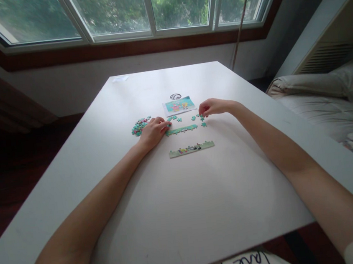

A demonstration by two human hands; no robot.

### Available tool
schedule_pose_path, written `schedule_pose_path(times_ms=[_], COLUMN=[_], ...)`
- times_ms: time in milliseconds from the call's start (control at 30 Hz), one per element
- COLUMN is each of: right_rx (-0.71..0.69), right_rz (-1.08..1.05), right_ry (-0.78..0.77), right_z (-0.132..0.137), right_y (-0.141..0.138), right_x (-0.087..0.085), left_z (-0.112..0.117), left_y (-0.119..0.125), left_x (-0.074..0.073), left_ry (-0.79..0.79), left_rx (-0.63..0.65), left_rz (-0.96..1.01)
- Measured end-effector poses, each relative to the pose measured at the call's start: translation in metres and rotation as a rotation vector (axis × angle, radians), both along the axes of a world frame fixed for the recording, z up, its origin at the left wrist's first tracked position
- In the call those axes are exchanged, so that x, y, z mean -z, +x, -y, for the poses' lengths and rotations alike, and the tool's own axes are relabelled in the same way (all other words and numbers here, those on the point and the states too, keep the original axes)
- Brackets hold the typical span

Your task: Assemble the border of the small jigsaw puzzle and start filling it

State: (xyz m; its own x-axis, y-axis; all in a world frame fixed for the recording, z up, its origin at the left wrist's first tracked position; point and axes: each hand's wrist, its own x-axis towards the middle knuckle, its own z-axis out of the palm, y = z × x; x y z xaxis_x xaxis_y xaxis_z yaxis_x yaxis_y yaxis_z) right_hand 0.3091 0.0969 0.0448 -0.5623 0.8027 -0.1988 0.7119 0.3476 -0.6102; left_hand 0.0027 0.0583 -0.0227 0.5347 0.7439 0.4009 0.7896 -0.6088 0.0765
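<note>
Fingers (202, 111) of the right hand (213, 107) are bunched together, tips down, pinching a small teal piece (201, 117) that lies on the white worktop (183, 198). The left hand (154, 131) rests palm down, its fingers (164, 127) loosely together and stretched flat, their tips touching the left end of a joined teal strip (182, 129). That strip runs between the two hands. Nearer the person lies a longer pale strip (191, 148), apart from both hands. To the left of the left hand sits a heap of loose pieces (139, 126), partly hidden by the knuckles. A few single pieces (175, 118) lie scattered between the hands, and a stray piece (204, 124) lies just below the right fingertips. Beyond them lies a picture card (179, 105), and at its far edge a small dark round thing (175, 96), too small to make out. Both forearms cross the bare near half of the worktop. A bed (325, 104) stands to the right, and a thin stick (238, 33) leans below the window (119, 12).
</note>
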Motion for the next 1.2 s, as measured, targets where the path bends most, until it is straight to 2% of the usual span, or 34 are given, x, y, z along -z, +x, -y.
schedule_pose_path(times_ms=[200,567,833,1200], right_rx=[0.010,0.031,0.069,0.041], right_rz=[0.090,0.211,0.247,0.222], right_ry=[0.037,0.070,0.137,0.144], right_z=[-0.0031,-0.0032,-0.0031,-0.0022], right_y=[0.0043,0.0046,0.0069,0.0052], right_x=[0.0026,0.0031,0.0009,-0.0021], left_z=[-0.0023,-0.0071,-0.0049,0.0009], left_y=[-0.0010,-0.0016,-0.0014,0.0010], left_x=[0.0016,0.0031,0.0043,0.0015], left_ry=[-0.040,-0.124,-0.122,-0.073], left_rx=[0.033,0.013,0.032,0.095], left_rz=[0.058,0.183,0.285,0.267])
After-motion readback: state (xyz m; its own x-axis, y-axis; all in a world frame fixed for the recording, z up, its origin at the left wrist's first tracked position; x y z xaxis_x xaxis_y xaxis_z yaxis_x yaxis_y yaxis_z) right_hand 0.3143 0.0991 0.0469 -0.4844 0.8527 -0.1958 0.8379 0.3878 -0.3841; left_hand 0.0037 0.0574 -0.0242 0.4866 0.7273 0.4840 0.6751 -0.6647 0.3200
